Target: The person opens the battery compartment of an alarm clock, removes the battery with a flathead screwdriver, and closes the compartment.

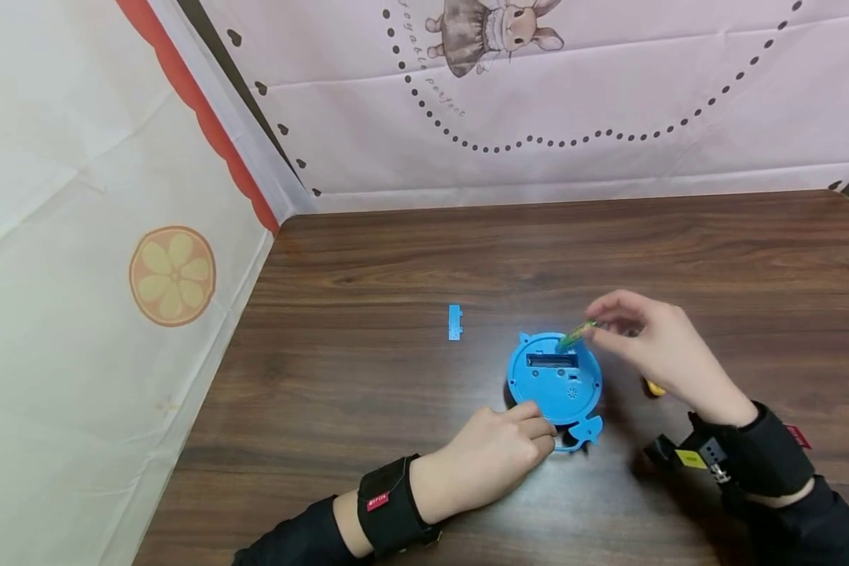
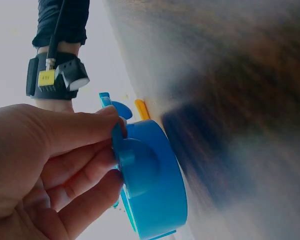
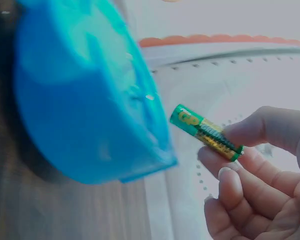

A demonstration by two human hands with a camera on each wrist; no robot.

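A round blue alarm clock (image 1: 555,393) lies with its back up, its battery compartment (image 1: 552,360) uncovered. My left hand (image 1: 488,460) pinches the clock's near edge between thumb and fingers, as the left wrist view shows on the clock's blue body (image 2: 157,185). Above the far side of the clock, my right hand (image 1: 640,342) pinches a green and gold battery (image 3: 206,132) near one end. The battery's other end points toward the compartment, apart from it in the right wrist view. A small blue battery cover (image 1: 455,322) rests on the table, left of the clock.
A yellow object (image 1: 655,387) sits on the wooden table (image 1: 339,338), partly hidden beneath my right hand. Printed cloth hangs behind the table (image 1: 608,169) and along its left side (image 1: 99,330).
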